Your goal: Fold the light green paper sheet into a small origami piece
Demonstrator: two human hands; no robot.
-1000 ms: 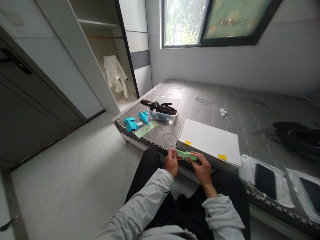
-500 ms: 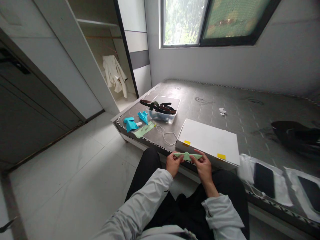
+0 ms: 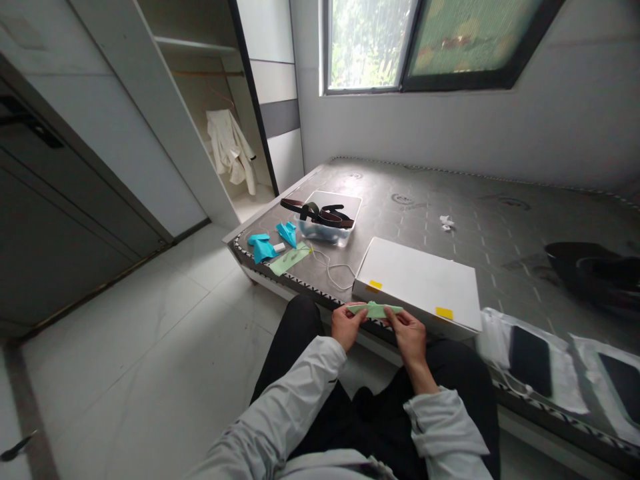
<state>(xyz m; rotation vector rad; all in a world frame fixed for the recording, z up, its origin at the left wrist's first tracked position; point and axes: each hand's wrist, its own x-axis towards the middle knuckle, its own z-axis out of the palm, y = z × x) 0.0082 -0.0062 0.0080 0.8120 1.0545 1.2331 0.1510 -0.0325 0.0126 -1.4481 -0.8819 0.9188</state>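
A folded piece of light green paper [image 3: 375,311] is stretched between my two hands, just in front of the white box. My left hand [image 3: 347,326] pinches its left part between thumb and fingers. On the other side, my right hand [image 3: 407,335] grips the right part, thumb on the near face. The paper looks long and narrow, with a small raised bit near the middle of its top edge. Its far side is hidden from me. Both hands are above my lap, at the edge of the mattress.
The white box [image 3: 417,277] with yellow tabs lies on the mattress [image 3: 380,180]. Left of it are a clear plastic bin [image 3: 325,233] holding belts, blue folded paper [image 3: 263,248], a flat green sheet [image 3: 290,260] and a white cable [image 3: 327,270]. Phones [image 3: 530,360] in wrapping lie right.
The green paper's outline has become flatter, its middle part less raised. My right fingers have shifted slightly along it. Everything on the mattress stays where it was.
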